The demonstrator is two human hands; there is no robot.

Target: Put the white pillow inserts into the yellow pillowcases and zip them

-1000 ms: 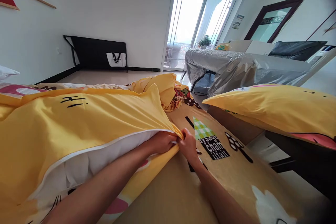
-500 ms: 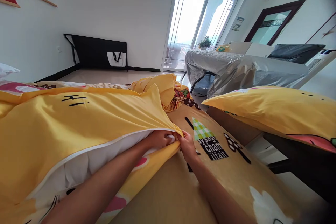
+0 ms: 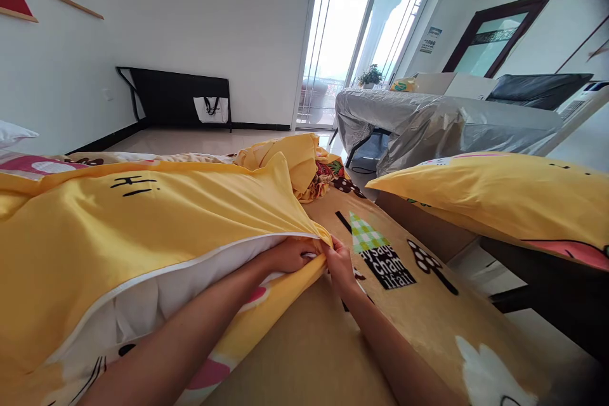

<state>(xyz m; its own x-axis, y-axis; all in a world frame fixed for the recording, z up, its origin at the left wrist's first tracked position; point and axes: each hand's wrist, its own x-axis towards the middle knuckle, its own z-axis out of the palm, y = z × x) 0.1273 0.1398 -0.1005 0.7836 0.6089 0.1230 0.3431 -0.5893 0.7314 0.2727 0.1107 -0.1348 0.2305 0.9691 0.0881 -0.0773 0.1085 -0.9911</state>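
A yellow pillowcase [image 3: 204, 203] printed with "Hi" lies across the left and middle, its long white-edged opening facing me. White stuffing or a pillow [image 3: 137, 307] shows inside. My left hand [image 3: 292, 255] reaches into the right end of the opening, fingers curled, with a bit of white cloth showing at them; its fingertips are partly hidden. Right beside it, my right hand [image 3: 340, 263] pinches the case's gathered corner from outside. The two hands nearly touch.
Under the case spreads a tan printed bedsheet [image 3: 295, 342]. Crumpled yellow cloth [image 3: 280, 155] lies behind it. Another yellow pillow [image 3: 495, 200] rests at the right, over a dark frame [image 3: 561, 304]. Farther back stand a plastic-covered table [image 3: 409, 114] and a white bag [image 3: 212, 111].
My left hand has shifted slightly inside the opening, and less white shows at its fingers. My right hand keeps its pinch on the corner. The view has tilted a little.
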